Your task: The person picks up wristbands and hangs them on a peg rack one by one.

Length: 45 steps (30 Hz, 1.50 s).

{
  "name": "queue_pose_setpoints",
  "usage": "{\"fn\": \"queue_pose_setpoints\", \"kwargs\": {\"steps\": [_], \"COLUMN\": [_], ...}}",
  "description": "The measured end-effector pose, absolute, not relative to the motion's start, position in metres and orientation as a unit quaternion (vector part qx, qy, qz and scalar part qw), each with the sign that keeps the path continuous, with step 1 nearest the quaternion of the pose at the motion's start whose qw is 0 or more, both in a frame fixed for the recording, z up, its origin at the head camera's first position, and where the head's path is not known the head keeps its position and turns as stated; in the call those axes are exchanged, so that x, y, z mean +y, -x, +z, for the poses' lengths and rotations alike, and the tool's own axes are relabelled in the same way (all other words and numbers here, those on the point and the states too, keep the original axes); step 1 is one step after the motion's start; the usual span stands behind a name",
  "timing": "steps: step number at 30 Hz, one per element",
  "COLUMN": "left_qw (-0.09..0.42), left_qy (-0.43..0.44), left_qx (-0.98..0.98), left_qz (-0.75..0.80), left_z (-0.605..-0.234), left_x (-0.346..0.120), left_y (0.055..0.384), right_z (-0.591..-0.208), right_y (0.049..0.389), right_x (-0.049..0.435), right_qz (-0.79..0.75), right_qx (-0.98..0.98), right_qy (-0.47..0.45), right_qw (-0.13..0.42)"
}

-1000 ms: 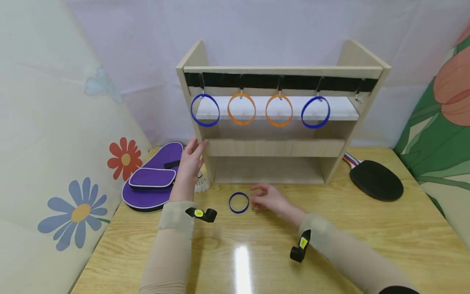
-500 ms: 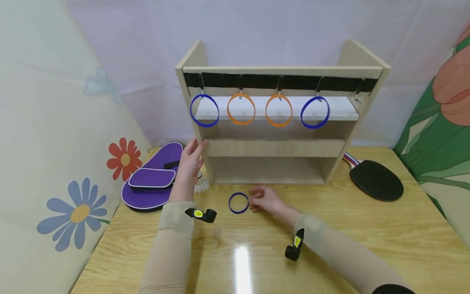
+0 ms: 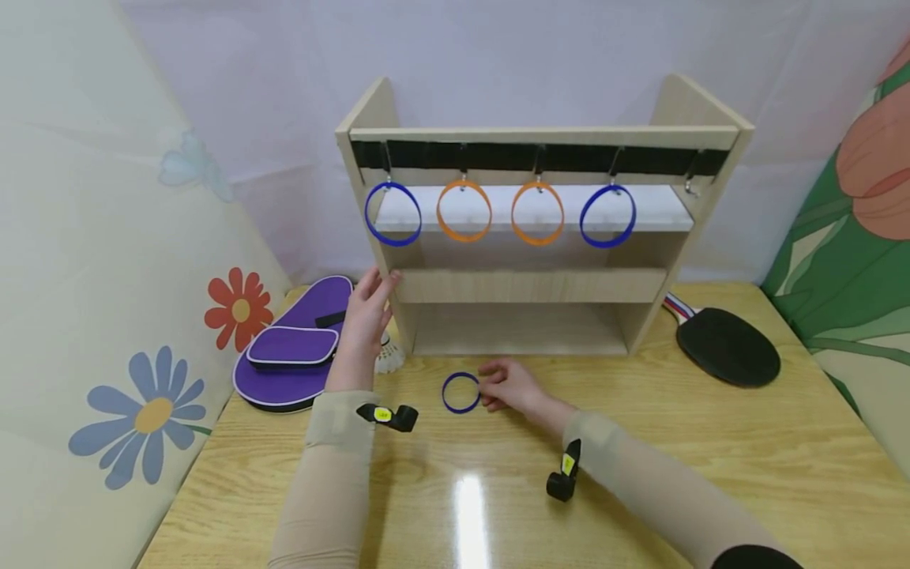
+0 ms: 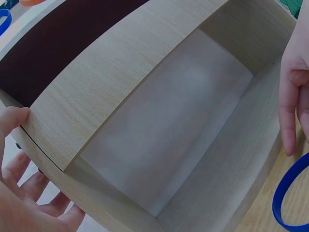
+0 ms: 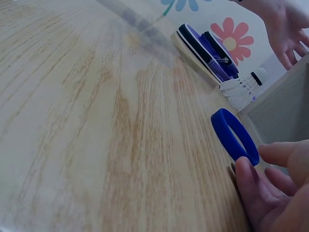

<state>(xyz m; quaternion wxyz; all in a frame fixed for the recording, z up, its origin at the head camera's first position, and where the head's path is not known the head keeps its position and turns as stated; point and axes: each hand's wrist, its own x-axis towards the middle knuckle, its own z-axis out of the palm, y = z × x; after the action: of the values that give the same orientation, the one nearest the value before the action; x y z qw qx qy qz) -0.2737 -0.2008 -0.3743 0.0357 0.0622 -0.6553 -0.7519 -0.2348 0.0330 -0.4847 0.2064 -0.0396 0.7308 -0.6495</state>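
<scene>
My left hand (image 3: 366, 320) rests on the left side of a pale wooden shelf unit (image 3: 533, 286). In the left wrist view its thumb (image 4: 13, 118) lies on the front edge, with the fingers spread along the outer side. A blue silicone wristband (image 3: 461, 393) lies on the table before the unit. My right hand (image 3: 513, 386) reaches its right rim, thumb and index fingertips apart at either side of the band's near end in the right wrist view. Two blue wristbands (image 3: 393, 213) and two orange wristbands (image 3: 464, 211) hang from hooks under the black strip.
An unoccupied hook (image 3: 690, 187) is at the strip's right end. A purple paddle case (image 3: 291, 356) and a white shuttlecock (image 3: 389, 356) lie left of the unit. A black table tennis paddle (image 3: 728, 348) lies on the right. The wooden table (image 3: 640, 442) reflects light.
My right hand has moved slightly left, and its fingertips have come up to the band's rim. The left hand stays on the shelf unit, and the wristband on the table has not moved.
</scene>
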Motion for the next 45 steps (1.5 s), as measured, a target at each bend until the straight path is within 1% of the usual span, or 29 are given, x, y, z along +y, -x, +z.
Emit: {"fn": "queue_pose_setpoints", "kwargs": {"steps": [6,14,23,45], "left_qw": [0.036,0.035,0.037,0.035], "left_qy": [-0.064,-0.076,-0.072,-0.071], "left_qx": [-0.653,-0.659,-0.655,-0.654], "left_qz": [-0.754,-0.748,-0.751,-0.752], "left_z": [-0.3744,-0.3743,-0.3744,-0.3734], "left_x": [-0.2005,-0.2003,-0.2008,-0.2004], "left_y": [0.2746,0.2732,0.2723,0.2729], "right_z": [-0.4816,-0.4788,-0.4764,-0.4755], "right_y": [0.2369,0.2375,0.2371,0.2308], "right_x": [0.0329,0.0283,0.0248,0.0290], "right_qz": [-0.637,-0.619,-0.605,-0.637], "right_qx": [0.739,0.756,0.769,0.746], "right_qy": [0.034,0.014,-0.002,-0.011], "right_qw": [0.217,0.210,0.209,0.196]}}
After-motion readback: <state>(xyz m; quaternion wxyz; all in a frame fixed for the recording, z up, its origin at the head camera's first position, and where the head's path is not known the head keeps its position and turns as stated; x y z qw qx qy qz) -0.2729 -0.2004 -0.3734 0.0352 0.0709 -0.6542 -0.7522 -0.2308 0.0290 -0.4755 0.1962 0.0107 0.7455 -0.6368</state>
